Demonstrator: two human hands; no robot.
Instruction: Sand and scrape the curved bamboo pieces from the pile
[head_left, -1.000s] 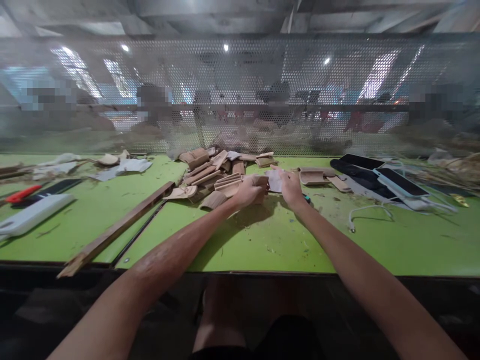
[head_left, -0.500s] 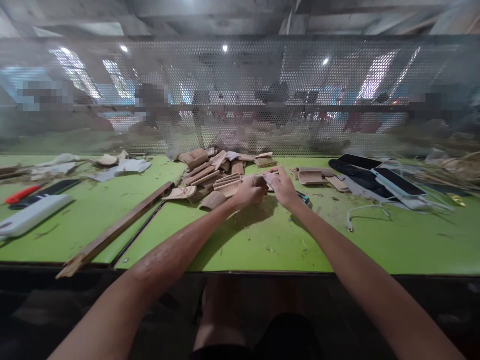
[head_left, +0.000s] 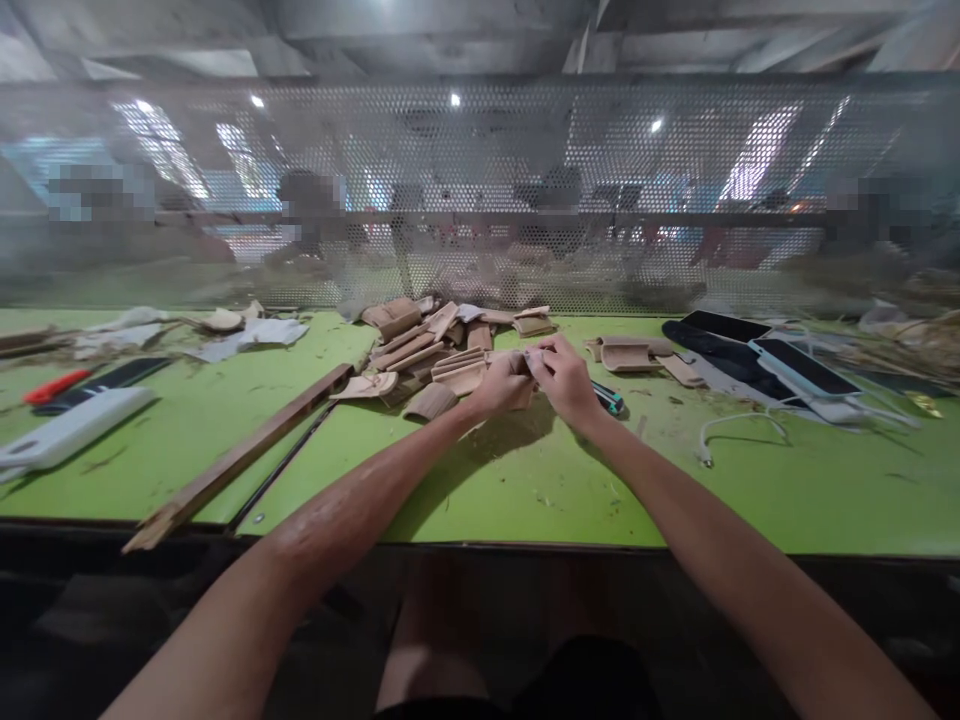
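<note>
My left hand (head_left: 501, 385) is closed around a small brown piece (head_left: 523, 396) like those in the pile, mostly covered by my fingers. Against it, my right hand (head_left: 564, 382) has its fingers pinched together; what they grip is too small to make out. Both hands meet above the green tabletop (head_left: 480, 490). Just behind and left of them lies a heap of curved brown bamboo-like pieces (head_left: 405, 350). A box cutter (head_left: 609, 398), dark with green, rests beside my right wrist, partly hidden.
More curved pieces (head_left: 628, 353) lie at right, near phones (head_left: 806, 367) and a white cable (head_left: 739, 418). A long wooden stick (head_left: 240, 455) crosses the left side, past a white-handled tool (head_left: 82, 430) and a red-handled one (head_left: 58, 386). A perforated screen (head_left: 480, 150) stands behind; people are beyond it.
My right hand's fingers have drawn in closer to the left hand and curled more. The box cutter shows a little more. The whole view has shifted slightly.
</note>
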